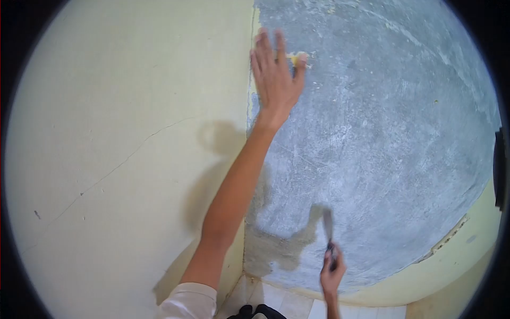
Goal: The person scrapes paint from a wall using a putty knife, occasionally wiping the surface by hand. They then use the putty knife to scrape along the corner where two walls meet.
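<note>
My left hand (276, 80) reaches up to the grey bare wall (372, 133) near the corner, fingers stretched out and slightly spread. Beside its thumb is a small yellow remnant of paint (295, 60). Lower down, my right hand (332, 274) grips the dark handle of a scraper (328, 226), its blade pointing up along the grey surface. The blade is somewhat blurred. Shadows of the hand and tool fall on the lower part of the wall.
A cream-painted wall (117, 80) with a long thin crack meets the grey wall at the corner. Cream paint (446, 271) with a ragged edge borders the grey area at lower right. Pale floor tiles (295, 304) lie below, and a dark object (499, 170) stands at the right edge.
</note>
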Demonstrator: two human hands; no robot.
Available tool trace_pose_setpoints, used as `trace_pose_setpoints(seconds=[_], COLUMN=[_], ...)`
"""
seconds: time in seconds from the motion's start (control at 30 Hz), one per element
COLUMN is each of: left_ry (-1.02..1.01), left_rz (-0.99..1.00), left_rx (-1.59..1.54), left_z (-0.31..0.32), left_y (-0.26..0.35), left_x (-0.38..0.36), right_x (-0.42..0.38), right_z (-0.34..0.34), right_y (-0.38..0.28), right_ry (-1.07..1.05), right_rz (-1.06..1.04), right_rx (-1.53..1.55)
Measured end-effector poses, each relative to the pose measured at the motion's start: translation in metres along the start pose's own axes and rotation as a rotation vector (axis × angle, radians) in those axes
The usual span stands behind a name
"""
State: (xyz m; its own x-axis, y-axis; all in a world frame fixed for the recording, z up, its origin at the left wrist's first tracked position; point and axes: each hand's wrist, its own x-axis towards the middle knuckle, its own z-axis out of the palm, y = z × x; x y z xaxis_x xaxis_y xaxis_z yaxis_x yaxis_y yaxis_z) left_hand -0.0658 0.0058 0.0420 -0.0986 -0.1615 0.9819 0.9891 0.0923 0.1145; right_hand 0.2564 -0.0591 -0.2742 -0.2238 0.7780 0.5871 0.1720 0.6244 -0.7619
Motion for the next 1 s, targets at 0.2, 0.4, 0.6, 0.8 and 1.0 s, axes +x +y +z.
trace_pose_setpoints(seconds=[0.2,0.4,0.6,0.8,1.0], left_ry=[-0.388,-0.837,-0.838,-0.909,-0.836], left_rz=[0.157,-0.566,-1.459,-1.529,-1.146], left_rx=[-0.133,-0.373,-0.368,-0.223,-0.323], left_z=[-0.026,-0.202,-0.473,-0.509,-0.399], left_y=[0.034,0.049,0.121,0.104,0.053], left_x=[-0.147,-0.448,-0.599,-0.563,-0.484], right_x=[-0.086,0.019,0.178,0.266,0.234], right_z=[0.033,-0.008,-0.003,0.072,0.096], right_y=[0.033,-0.021,-0.146,-0.261,-0.305], right_ry=[-0.196,-0.202,-0.088,0.128,0.121], right_rz=[0.558,0.055,-0.89,-1.112,-0.799], right_rx=[0.432,0.184,-0.265,-0.613,-0.774])
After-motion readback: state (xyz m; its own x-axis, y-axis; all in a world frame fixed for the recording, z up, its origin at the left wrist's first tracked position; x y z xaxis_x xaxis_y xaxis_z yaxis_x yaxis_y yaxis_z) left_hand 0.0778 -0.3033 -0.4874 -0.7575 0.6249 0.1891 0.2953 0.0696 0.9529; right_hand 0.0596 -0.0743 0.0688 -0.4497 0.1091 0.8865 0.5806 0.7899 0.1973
